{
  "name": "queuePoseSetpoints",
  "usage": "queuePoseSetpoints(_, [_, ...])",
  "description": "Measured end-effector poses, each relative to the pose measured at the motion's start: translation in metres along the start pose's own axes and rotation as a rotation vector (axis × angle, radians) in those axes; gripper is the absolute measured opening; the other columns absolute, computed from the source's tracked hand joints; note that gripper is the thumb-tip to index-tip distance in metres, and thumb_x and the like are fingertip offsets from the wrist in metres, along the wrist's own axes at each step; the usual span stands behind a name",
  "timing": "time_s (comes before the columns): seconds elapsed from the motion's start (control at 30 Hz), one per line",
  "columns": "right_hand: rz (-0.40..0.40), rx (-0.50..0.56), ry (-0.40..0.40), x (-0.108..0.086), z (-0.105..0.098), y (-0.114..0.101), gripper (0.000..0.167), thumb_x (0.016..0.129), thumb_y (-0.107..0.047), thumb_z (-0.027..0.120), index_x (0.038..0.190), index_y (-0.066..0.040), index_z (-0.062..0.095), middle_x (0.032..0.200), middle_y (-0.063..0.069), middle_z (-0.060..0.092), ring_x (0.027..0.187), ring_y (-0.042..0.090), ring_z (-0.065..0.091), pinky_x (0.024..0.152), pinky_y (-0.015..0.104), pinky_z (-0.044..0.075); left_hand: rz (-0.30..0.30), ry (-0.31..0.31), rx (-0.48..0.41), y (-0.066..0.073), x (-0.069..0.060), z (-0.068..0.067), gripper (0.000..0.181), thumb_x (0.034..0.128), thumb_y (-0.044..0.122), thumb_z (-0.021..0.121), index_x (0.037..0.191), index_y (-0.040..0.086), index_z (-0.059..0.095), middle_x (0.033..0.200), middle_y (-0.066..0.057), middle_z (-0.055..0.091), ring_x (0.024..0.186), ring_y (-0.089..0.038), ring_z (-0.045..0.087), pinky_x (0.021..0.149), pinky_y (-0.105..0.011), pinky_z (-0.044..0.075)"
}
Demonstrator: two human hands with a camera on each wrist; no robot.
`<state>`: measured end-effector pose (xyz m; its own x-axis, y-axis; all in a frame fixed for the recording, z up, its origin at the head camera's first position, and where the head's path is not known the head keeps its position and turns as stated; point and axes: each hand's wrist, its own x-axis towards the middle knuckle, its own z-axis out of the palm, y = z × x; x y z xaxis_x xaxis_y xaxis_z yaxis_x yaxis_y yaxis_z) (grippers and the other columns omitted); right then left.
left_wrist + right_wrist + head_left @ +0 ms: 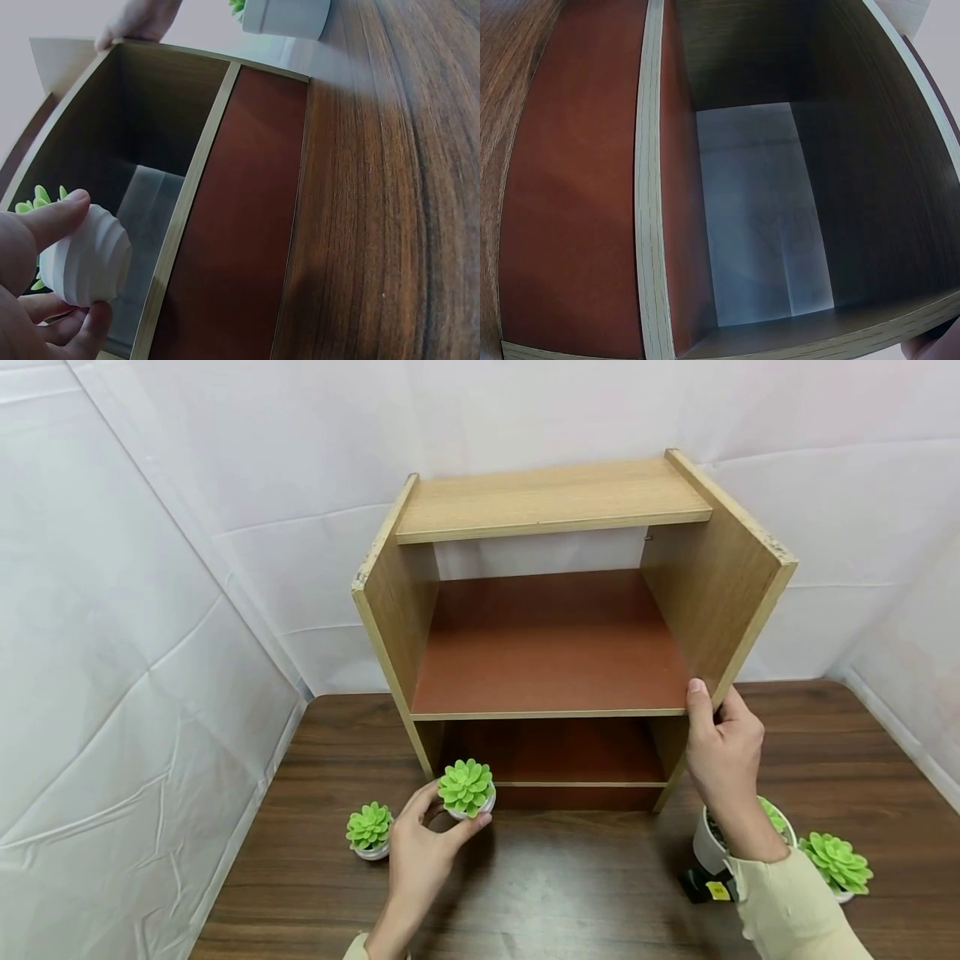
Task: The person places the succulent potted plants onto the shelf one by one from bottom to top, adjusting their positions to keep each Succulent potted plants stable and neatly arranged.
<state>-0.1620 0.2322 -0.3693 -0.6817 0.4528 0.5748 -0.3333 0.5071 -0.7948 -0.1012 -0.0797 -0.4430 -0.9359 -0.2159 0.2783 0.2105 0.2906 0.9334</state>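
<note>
My left hand (429, 841) holds a small succulent plant (466, 787) in a ridged white pot (88, 259), in front of the shelf's lower opening. In the left wrist view the thumb (56, 219) and fingers pinch that pot from opposite sides, off the table. A wooden shelf unit (551, 643) with reddish-brown boards stands upright at the back of the table. My right hand (723, 739) grips the front edge of its right side panel, thumb on the inner side, beside the middle board. Only a bit of that hand appears in the right wrist view.
Another small succulent (369, 828) stands left of my left hand. By my right forearm are a larger white pot (708, 843), a black object with a yellow label (718, 891) and one more succulent (836, 862). White cloth (180, 610) hangs behind and beside the table.
</note>
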Motion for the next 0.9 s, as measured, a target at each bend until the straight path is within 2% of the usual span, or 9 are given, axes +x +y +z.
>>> queuePoseSetpoints(0.23, [-0.020, -0.005, -0.006, 0.000, 0.000, 0.002, 0.032, 0.101, -0.026, 0.056, 0.088, 0.001, 0.066, 0.067, 0.012, 0.057, 0.060, 0.011, 0.047, 0.051, 0.023, 0.033, 0.006, -0.010, -0.040, -0.001, 0.004, 0.003, 0.056, 0.0646, 0.021, 0.094, 0.116, 0.017, 0.072, 0.113, 0.004, 0.066, 0.099, -0.013, 0.065, 0.085, -0.032, 0.052])
queuePoseSetpoints(0.37, [-0.022, 0.000, -0.008, 0.000, 0.000, 0.001, 0.030, 0.100, -0.025, 0.057, 0.091, 0.001, 0.068, 0.070, 0.011, 0.060, 0.061, 0.011, 0.048, 0.052, 0.022, 0.033, -0.012, -0.003, -0.059, 0.001, 0.005, 0.006, 0.056, 0.0654, 0.013, 0.093, 0.117, 0.013, 0.071, 0.113, 0.001, 0.066, 0.100, -0.016, 0.065, 0.085, -0.032, 0.052])
queuePoseSetpoints(0.5, [-0.016, 0.004, -0.006, 0.000, 0.000, 0.001, 0.029, 0.100, -0.025, 0.057, 0.091, 0.000, 0.068, 0.069, 0.007, 0.060, 0.061, 0.011, 0.048, 0.052, 0.022, 0.034, -0.027, 0.000, -0.052, 0.024, 0.004, 0.007, 0.053, 0.0661, 0.002, 0.090, 0.115, 0.005, 0.070, 0.112, -0.005, 0.066, 0.100, -0.023, 0.065, 0.086, -0.039, 0.051])
queuePoseSetpoints(0.6, [-0.011, 0.002, -0.005, 0.000, -0.001, 0.000, 0.030, 0.100, -0.026, 0.057, 0.090, 0.000, 0.067, 0.067, 0.006, 0.058, 0.061, 0.011, 0.048, 0.052, 0.022, 0.033, -0.012, -0.001, -0.043, 0.021, 0.005, 0.009, 0.053, 0.0673, 0.008, 0.091, 0.115, 0.007, 0.070, 0.113, -0.003, 0.066, 0.099, -0.021, 0.065, 0.086, -0.042, 0.051])
queuePoseSetpoints(0.73, [-0.006, -0.003, -0.006, 0.000, -0.001, -0.001, 0.031, 0.100, -0.027, 0.057, 0.089, 0.001, 0.066, 0.066, 0.010, 0.057, 0.060, 0.011, 0.047, 0.051, 0.023, 0.033, 0.017, 0.000, -0.028, -0.002, 0.009, 0.015, 0.056, 0.0656, 0.023, 0.094, 0.117, 0.017, 0.071, 0.113, 0.005, 0.066, 0.098, -0.013, 0.065, 0.085, -0.042, 0.052])
queuePoseSetpoints(0.9, [-0.006, -0.007, -0.003, 0.000, 0.000, -0.001, 0.032, 0.101, -0.027, 0.057, 0.088, 0.001, 0.066, 0.064, 0.011, 0.055, 0.058, 0.011, 0.046, 0.049, 0.022, 0.032, 0.025, 0.003, 0.008, -0.004, 0.011, 0.017, 0.057, 0.0650, 0.027, 0.094, 0.116, 0.018, 0.071, 0.112, 0.007, 0.066, 0.095, -0.011, 0.065, 0.084, -0.044, 0.052])
